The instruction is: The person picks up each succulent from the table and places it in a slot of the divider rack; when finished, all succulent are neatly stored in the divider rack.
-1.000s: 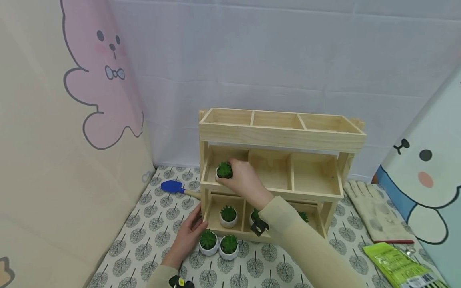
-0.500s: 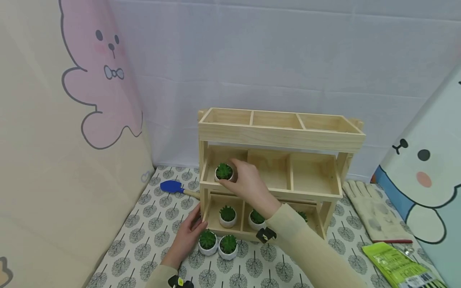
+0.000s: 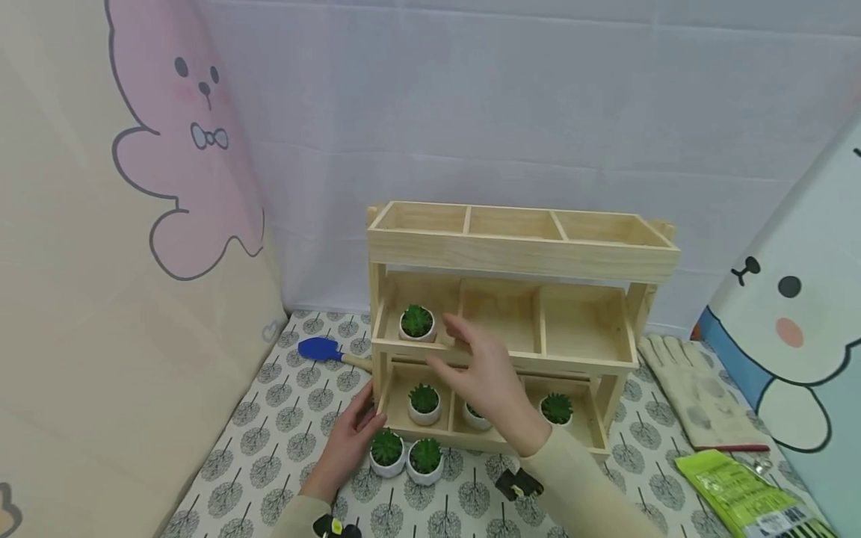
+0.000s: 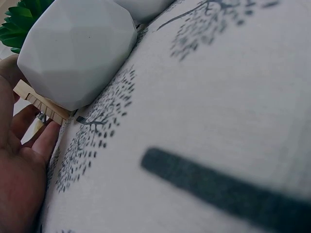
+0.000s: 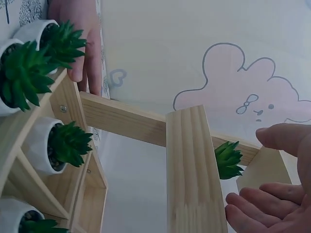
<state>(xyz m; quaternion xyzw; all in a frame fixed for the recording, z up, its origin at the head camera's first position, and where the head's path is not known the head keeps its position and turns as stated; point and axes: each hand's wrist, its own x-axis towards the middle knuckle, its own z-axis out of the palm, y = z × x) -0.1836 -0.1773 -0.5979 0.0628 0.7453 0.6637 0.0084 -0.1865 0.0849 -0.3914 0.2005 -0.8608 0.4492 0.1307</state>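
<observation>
The right hand (image 3: 489, 373) is free. Its thumb and fingers are spread apart and hold nothing. The plant (image 3: 417, 324) is just left of this hand and a little farther from the person, with a gap between its white pot and the fingertips. It sits in the left box of the middle row of the wood shelf (image 3: 525, 249). Seen from the right wrist, a board hides part of the plant, and green leaves peek out near the hand.

The left hand (image 3: 344, 447) holds the bottom left corner of the shelf. Its thumb is at the front and its fingers go along the side. Just right of this hand, two loose plants (image 3: 425, 460) stand side by side on the cloth (image 3: 225, 495), which has gray trees on it. Under the right hand, in the bottom row, are three low plants (image 3: 424, 404). The hand covers some of the middle one.

Past the left hand lies a blue spade (image 3: 319, 349), and its handle goes behind the shelf. Well to the right of the right hand is a pale glove (image 3: 702, 400). Closer to the person than the glove is a shiny green bag (image 3: 736, 489). Far left of both hands, a pink bear (image 3: 191, 172) is on the wall.
</observation>
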